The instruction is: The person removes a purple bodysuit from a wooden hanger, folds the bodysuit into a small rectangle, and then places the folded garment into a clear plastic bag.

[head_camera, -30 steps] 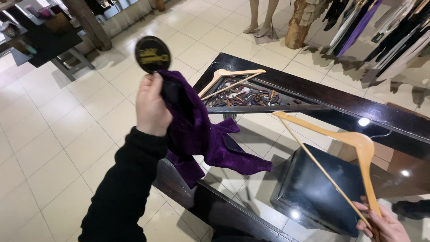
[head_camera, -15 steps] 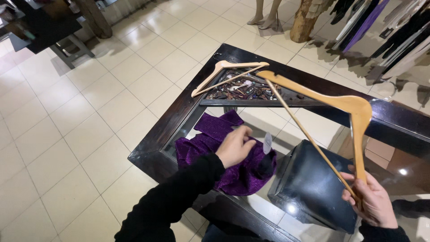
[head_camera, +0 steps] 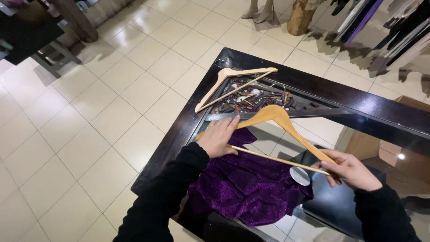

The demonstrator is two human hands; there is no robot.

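Observation:
A purple glittery garment (head_camera: pixel 251 188) lies spread on the glass top of a dark-framed table (head_camera: pixel 179 130). A round tag (head_camera: pixel 299 175) rests at the garment's right edge. Above the garment I hold a wooden hanger (head_camera: pixel 277 118) level. My left hand (head_camera: pixel 219 136) grips the hanger's left end. My right hand (head_camera: pixel 351 170) pinches its right end and bottom bar. Both arms wear black sleeves.
A second wooden hanger (head_camera: pixel 235 83) lies over a tray of small trinkets (head_camera: pixel 255 96) at the table's far corner. Under the glass sits a dark box (head_camera: pixel 331 201). Pale tile floor (head_camera: pixel 89 134) lies to the left. Hanging clothes (head_camera: pixel 380 22) and a cardboard box (head_camera: pixel 394 148) are at right.
The garment went from held up in my left hand to lying flat on the glass. The hanger came down from upright in my right hand; both hands now hold it over the garment.

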